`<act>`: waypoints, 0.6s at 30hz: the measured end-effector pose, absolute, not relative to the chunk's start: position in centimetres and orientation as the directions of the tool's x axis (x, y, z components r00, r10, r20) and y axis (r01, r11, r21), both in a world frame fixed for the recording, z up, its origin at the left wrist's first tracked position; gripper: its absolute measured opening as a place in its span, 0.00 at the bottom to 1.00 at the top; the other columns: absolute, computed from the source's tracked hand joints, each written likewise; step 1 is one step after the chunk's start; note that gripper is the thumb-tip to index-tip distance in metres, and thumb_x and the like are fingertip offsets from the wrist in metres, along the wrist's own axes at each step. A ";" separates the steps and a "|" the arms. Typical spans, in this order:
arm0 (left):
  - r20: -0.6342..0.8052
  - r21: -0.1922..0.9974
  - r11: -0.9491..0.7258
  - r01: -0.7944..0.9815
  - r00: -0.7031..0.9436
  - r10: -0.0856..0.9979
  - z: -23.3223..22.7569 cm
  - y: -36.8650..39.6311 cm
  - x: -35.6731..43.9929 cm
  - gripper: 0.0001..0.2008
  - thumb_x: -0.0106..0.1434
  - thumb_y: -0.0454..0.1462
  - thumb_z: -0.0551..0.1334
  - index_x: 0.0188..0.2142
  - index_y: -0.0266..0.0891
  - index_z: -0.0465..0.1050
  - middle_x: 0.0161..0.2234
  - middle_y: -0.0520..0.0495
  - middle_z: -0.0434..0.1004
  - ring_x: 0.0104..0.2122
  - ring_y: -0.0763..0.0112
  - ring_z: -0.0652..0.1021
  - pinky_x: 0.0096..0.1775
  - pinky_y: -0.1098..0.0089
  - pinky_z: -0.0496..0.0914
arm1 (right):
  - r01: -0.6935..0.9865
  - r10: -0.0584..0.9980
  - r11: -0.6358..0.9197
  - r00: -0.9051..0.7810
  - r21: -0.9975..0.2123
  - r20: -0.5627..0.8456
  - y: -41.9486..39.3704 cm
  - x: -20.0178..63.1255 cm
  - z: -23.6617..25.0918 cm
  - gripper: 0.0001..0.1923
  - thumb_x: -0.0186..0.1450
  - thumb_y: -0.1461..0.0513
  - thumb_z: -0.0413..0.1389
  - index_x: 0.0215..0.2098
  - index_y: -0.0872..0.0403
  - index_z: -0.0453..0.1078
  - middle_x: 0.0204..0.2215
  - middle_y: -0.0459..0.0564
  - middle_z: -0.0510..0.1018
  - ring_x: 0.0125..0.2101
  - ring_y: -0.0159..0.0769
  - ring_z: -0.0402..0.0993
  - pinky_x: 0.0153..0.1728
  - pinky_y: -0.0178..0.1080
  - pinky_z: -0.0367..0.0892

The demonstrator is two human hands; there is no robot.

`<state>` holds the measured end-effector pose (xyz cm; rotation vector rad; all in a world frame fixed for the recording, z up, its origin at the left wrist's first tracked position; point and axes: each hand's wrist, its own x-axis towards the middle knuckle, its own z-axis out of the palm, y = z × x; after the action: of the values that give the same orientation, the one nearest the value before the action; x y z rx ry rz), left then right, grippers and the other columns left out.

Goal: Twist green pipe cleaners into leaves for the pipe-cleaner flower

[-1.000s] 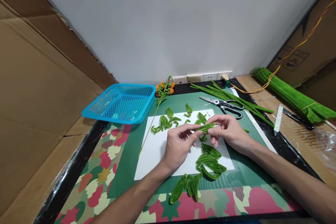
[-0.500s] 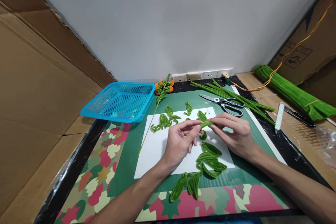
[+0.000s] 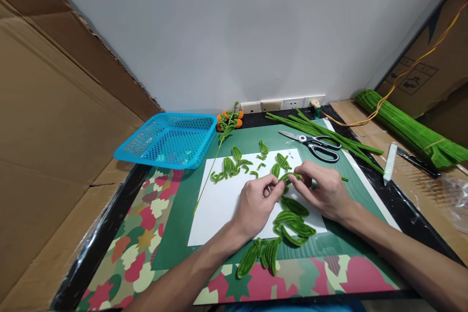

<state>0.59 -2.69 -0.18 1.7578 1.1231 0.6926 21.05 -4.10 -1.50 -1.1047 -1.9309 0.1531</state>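
Observation:
Over the white paper [image 3: 219, 209], my left hand [image 3: 258, 204] and my right hand [image 3: 325, 190] pinch one green pipe cleaner piece [image 3: 290, 175] between thumbs and fingertips. It arcs slightly from one hand to the other; its ends are hidden by my fingers. Just below my hands lie larger green pipe cleaner leaves [image 3: 295, 206], spread from the paper onto the green mat. Two more leaves [image 3: 250, 258] rest near the front edge. Smaller leaves and curled bits [image 3: 229, 167] are scattered on the paper's far side.
A blue mesh basket [image 3: 166, 144] stands at the left, beside orange flowers on a green stem [image 3: 222, 141]. Scissors [image 3: 309, 142] and loose green pipe cleaners [image 3: 329, 139] lie behind my right hand. Farther right are a cutter knife [image 3: 419, 162] and a pipe cleaner bundle [image 3: 413, 129].
Both hands have come lower and nearer, and my left fingers have curled in. The green piece now looks more arched. Small leaves behind my hands have come into view.

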 end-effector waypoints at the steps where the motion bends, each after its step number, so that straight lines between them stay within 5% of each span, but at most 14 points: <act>1: -0.023 0.901 -0.167 0.401 0.428 0.903 -0.2 -2.7 0.6 0.21 0.74 0.48 0.60 0.27 0.39 0.69 0.22 0.55 0.64 0.23 0.74 0.64 0.28 0.72 0.57 | 0.633 0.752 0.592 -0.210 -0.499 0.625 -4.1 21.0 -1.6 0.08 0.75 0.62 0.55 0.35 0.53 0.69 0.23 0.43 0.68 0.22 0.30 0.64 0.25 0.35 0.58; 9: -0.044 0.958 -0.105 0.267 0.499 0.866 -0.4 -2.9 0.8 0.19 0.73 0.47 0.61 0.29 0.37 0.72 0.24 0.54 0.67 0.26 0.73 0.65 0.30 0.70 0.58 | 0.470 0.909 0.415 -0.253 -0.779 0.332 -3.9 20.5 -1.8 0.25 0.78 0.56 0.51 0.23 0.51 0.53 0.19 0.38 0.53 0.20 0.27 0.49 0.23 0.35 0.49; 18: -0.100 0.931 -0.091 0.352 0.489 0.866 -0.6 -2.6 0.8 0.22 0.72 0.45 0.61 0.23 0.38 0.65 0.21 0.55 0.60 0.24 0.74 0.61 0.28 0.69 0.53 | 0.538 0.866 0.500 -0.287 -0.679 0.410 -4.0 20.1 -2.7 0.21 0.76 0.60 0.50 0.24 0.51 0.51 0.19 0.38 0.54 0.19 0.27 0.49 0.25 0.36 0.48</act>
<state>0.76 -2.58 -0.59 1.6716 1.0549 0.6040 20.08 -4.04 -2.72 -1.1529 -1.9685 0.5370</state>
